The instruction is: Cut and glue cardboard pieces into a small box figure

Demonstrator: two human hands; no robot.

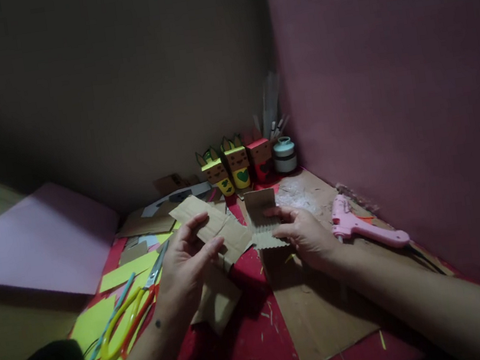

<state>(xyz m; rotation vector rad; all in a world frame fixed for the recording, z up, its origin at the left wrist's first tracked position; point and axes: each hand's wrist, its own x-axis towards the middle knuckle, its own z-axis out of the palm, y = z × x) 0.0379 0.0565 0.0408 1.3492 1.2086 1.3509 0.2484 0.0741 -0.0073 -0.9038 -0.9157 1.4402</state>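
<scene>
My left hand [191,258] is closed on a flat tan cardboard strip [222,230], its thumb on the near face. Close beside it, my right hand [303,230] pinches a smaller cardboard piece [262,209] with a corrugated, wavy lower edge. The two pieces almost meet, and I cannot tell whether they touch. Below my left hand, another tan cardboard piece [216,299] lies on the red table surface [253,339]. Under my right hand rests a large brown cardboard sheet [322,317].
Yellow-handled scissors [125,333] lie on yellow paper [93,326] at left. A pink glue gun [370,230] rests at right, its cord trailing. Several decorated cardboard figures [237,162] and a lidded jar [285,156] stand at the back. Walls [388,93] bound the corner.
</scene>
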